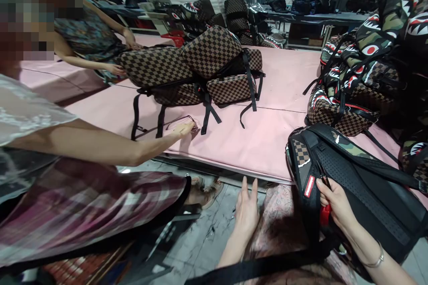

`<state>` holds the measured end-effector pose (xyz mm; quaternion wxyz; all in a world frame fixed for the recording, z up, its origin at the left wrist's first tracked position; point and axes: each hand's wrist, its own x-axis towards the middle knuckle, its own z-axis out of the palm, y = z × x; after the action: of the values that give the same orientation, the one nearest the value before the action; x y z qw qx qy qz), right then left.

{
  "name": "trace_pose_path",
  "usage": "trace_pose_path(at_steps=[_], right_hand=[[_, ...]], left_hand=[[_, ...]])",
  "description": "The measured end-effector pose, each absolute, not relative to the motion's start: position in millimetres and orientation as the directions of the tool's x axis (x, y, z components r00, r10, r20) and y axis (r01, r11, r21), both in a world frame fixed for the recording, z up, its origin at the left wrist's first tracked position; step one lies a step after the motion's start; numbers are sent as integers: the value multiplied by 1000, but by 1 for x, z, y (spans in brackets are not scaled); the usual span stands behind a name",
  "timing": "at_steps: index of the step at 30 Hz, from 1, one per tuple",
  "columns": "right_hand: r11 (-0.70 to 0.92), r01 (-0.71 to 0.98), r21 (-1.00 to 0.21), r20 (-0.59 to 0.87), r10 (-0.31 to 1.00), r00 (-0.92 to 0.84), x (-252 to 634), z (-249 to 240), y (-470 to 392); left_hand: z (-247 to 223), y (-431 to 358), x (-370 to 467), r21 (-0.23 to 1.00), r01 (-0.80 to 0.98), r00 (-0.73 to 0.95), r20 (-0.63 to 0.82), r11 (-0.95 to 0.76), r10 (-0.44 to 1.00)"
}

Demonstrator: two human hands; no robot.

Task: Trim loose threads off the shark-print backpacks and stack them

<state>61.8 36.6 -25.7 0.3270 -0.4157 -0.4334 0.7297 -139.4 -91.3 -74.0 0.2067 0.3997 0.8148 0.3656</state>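
Observation:
My left hand [246, 209] is held up in front of the pink table's edge, fingers stretched out, with nothing in it. My right hand [336, 202] is closed around small scissors [325, 211] with a red handle, their dark tips pointing up over a backpack. That backpack [364, 187] leans at the table's right front edge, its black padded back and straps facing up. It has checkered and camouflage patches and a red label [309, 186]. A black strap [261, 268] runs across below my left hand.
Checkered backpacks [157, 67] lie mid-table [284, 71], straps hanging forward. Shark-patterned bags [354, 80] are piled at right. A person's arm [133, 151] reaches in from the left, hand on the table. Another person's hands [129, 40] touch the checkered bags.

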Motion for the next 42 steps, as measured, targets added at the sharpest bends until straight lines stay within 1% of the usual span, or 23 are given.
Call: trace_pose_path(at_steps=[1, 2, 4, 5, 7, 8, 10, 11, 13, 15, 17, 21, 25, 30, 33, 38, 42], right_hand=[[-403, -115, -908, -317, 839, -442, 60, -28, 35], [-391, -106, -914, -309, 842, -442, 59, -29, 34], [-349, -59, -935, -288, 847, -447, 57, -30, 32], [-314, -20, -949, -272, 850, -452, 57, -30, 32], [-204, 67, -977, -211, 862, -461, 61, -28, 31], [-123, 108, -986, -160, 872, -462, 65, -27, 32], [64, 206, -977, -37, 891, -453, 77, -24, 37], [158, 264, -952, 24, 893, -449, 85, -22, 42], [348, 365, -864, 139, 860, -491, 101, -19, 56], [522, 385, -761, 233, 773, -590, 113, -16, 74], [651, 321, -688, 296, 655, -695, 118, -13, 95], [764, 173, -622, 314, 446, -838, 108, -7, 126], [794, 47, -606, 262, 255, -931, 90, 0, 143], [791, -25, -611, 194, 119, -974, 72, 11, 153], [766, -43, -642, 186, 101, -977, 67, 12, 156], [706, -31, -707, 180, 138, -974, 69, 6, 160], [716, -23, -698, 198, 162, -967, 70, 6, 160]], left_hand=[[-70, -87, -138, 806, 461, -591, -35, 372, 806], [-66, -81, -134, 869, 382, -551, -60, 316, 832], [-58, -69, -115, 970, 100, -385, -169, 223, 907], [-54, -62, -104, 976, -71, -286, -216, 205, 933], [-46, -51, -81, 922, -343, -133, -236, 179, 963], [-43, -46, -73, 889, -430, -92, -217, 158, 972], [-36, -40, -63, 842, -530, -70, -165, 104, 984], [-34, -39, -61, 824, -561, -69, -148, 85, 987], [-33, -38, -63, 797, -597, -52, -148, 88, 988], [-35, -39, -66, 775, -617, -29, -192, 133, 981], [-38, -40, -68, 757, -630, -16, -235, 173, 972], [-41, -43, -68, 765, -622, -30, -234, 165, 972], [-38, -43, -71, 764, -625, -21, -222, 161, 975], [-34, -42, -77, 765, -625, -20, -213, 153, 977], [-32, -41, -79, 772, -618, -7, -195, 149, 981], [-31, -37, -80, 768, -613, 27, -211, 183, 977], [-30, -35, -80, 758, -623, 36, -219, 194, 975]])
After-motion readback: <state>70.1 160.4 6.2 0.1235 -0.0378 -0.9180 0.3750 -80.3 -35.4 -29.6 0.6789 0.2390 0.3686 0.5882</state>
